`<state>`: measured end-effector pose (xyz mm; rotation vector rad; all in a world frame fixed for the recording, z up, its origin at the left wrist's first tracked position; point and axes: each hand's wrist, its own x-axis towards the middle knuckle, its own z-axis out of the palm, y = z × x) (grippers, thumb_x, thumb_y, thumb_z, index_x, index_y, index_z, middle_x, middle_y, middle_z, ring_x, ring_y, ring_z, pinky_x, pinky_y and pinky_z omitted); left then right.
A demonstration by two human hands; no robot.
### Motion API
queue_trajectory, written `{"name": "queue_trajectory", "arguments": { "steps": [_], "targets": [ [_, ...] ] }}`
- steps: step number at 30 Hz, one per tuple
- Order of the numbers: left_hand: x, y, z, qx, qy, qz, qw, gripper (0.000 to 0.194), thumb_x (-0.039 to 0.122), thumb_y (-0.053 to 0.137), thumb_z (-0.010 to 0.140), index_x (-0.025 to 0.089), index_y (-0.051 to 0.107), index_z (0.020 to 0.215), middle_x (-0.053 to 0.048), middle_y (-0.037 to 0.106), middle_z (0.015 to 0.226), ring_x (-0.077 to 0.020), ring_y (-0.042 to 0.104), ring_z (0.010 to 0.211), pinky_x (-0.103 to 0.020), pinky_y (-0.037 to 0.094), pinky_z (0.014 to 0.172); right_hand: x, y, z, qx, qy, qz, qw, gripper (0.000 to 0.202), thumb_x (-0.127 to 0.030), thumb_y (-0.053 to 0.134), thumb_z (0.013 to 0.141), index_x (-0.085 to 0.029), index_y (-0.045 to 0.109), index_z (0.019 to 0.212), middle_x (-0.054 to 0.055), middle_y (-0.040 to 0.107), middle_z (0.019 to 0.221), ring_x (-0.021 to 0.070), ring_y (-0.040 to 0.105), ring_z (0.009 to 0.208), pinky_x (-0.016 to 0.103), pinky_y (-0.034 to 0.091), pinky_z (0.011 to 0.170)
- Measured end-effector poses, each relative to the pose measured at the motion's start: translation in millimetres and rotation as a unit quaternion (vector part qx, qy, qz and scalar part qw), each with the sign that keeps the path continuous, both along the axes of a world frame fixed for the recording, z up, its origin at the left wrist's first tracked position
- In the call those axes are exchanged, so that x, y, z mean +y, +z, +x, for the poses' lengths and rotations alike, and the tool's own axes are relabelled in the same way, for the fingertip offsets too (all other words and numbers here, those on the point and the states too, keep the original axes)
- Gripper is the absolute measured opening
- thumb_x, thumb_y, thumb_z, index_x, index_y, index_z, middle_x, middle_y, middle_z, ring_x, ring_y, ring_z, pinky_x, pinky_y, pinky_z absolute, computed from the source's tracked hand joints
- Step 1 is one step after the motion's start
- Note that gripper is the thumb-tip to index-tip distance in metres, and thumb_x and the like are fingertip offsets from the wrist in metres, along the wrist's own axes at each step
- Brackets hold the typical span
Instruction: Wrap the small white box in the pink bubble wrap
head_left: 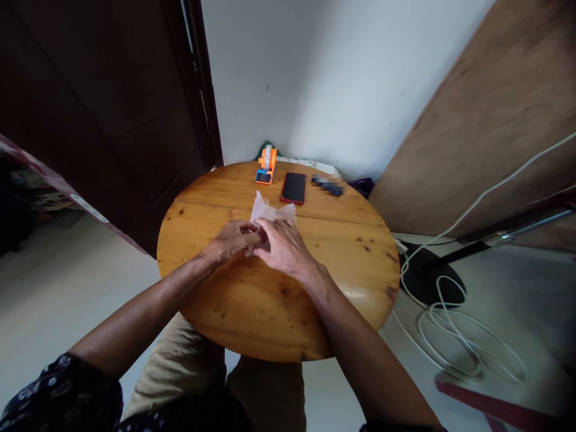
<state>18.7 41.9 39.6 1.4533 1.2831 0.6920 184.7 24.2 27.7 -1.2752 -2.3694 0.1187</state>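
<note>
A crumpled piece of translucent, pinkish-white bubble wrap (262, 207) stands up from the middle of the round wooden table (355, 252). My left hand (233, 237) comes in from the left, its fingers closed on the near edge of the wrap. Over the wrap's right side curls my right hand (288, 247), thumb and fingertips meeting the left fingers. Whatever may be inside the wrap is hidden by my hands.
Toward the back of the table are an orange tape dispenser (269, 161), a black-screened device with a red edge (294, 188) and a dark pixelated object (328, 185). A white wall (315, 78) rises behind. Coiled white cable (468, 351) and a black stand base (432, 273) lie on the right floor.
</note>
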Motion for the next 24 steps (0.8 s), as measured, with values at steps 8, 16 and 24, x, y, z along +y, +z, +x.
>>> {"name": "queue_trajectory", "arguments": {
  "steps": [8, 16, 24],
  "targets": [
    [-3.9, -5.9, -2.2, 0.169, -0.117, 0.214, 0.955, 0.020, 0.022, 0.048, 0.075, 0.016, 0.068, 0.076, 0.002, 0.057, 0.067, -0.0124, 0.050, 0.065, -0.024, 0.037, 0.062, 7.0, 1.1, 19.0, 0.168, 0.034, -0.094, 0.981, 0.048, -0.006, 0.055, 0.075, -0.020, 0.058, 0.120, 0.003, 0.074, 0.096, 0.0182, 0.068, 0.088, 0.033, 0.048, 0.085],
    [-7.1, -39.3, 5.1, 0.245, -0.052, 0.459, 0.852, 0.021, 0.025, 0.054, 0.086, 0.018, 0.072, 0.095, -0.012, 0.065, 0.107, -0.0251, 0.059, 0.099, -0.039, 0.047, 0.091, 26.8, -7.3, 49.6, 0.214, -0.191, -0.083, 0.954, 0.017, -0.026, 0.059, 0.082, -0.021, 0.067, 0.096, 0.004, 0.073, 0.095, 0.0191, 0.066, 0.083, 0.033, 0.050, 0.077],
    [-3.8, -56.9, 1.5, 0.176, -0.071, 0.484, 0.854, 0.031, 0.022, 0.048, 0.090, 0.015, 0.069, 0.113, -0.012, 0.062, 0.110, -0.0245, 0.057, 0.104, -0.038, 0.049, 0.096, 21.8, -1.1, 69.8, 0.128, -0.255, -0.243, 0.927, 0.045, -0.052, 0.069, 0.081, -0.016, 0.066, 0.109, 0.007, 0.072, 0.086, 0.0188, 0.066, 0.074, 0.027, 0.048, 0.065]
  ]
}}
